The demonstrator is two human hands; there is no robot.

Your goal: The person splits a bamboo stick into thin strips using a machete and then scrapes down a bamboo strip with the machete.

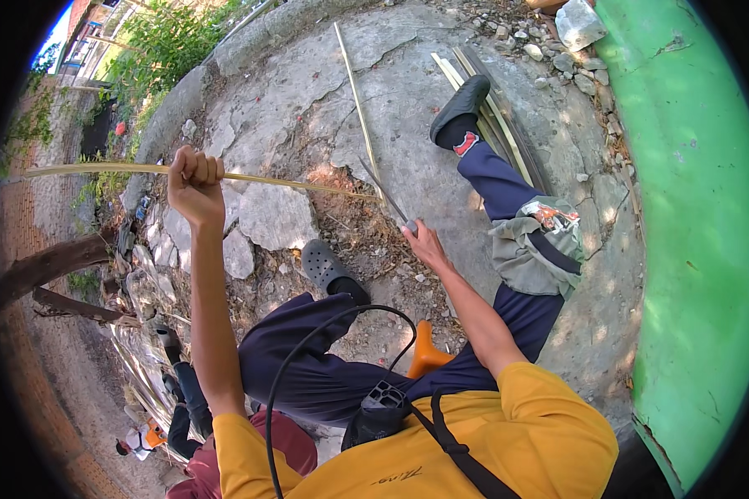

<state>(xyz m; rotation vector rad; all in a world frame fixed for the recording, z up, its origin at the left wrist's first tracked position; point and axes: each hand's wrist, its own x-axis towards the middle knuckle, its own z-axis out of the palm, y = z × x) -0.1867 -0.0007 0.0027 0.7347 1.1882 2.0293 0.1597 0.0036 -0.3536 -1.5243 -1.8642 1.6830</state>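
Note:
My left hand (pixel 195 185), raised at the left, is closed in a fist around a long, thin bamboo strip (pixel 270 180). One end of this strip sticks out past the fist to the left; the other runs right to beside the blade. Low in front of me, my right hand (pixel 425 246) is closed on a knife (pixel 381 190) with a narrow dark blade pointing up and left. A second pale strip (pixel 357 96) stretches away from the blade across the concrete. Whether the two strips are still joined at the blade I cannot tell.
More pale strips (pixel 514 137) lie on the ground beside my right shoe (pixel 464 104). A green wall (pixel 682 216) rises at the right, with stones along its base. Broken slabs (pixel 275 216) lie ahead. Behind at the lower left, another person's legs (pixel 193 399) show. A black cable (pixel 295 353) loops over my lap.

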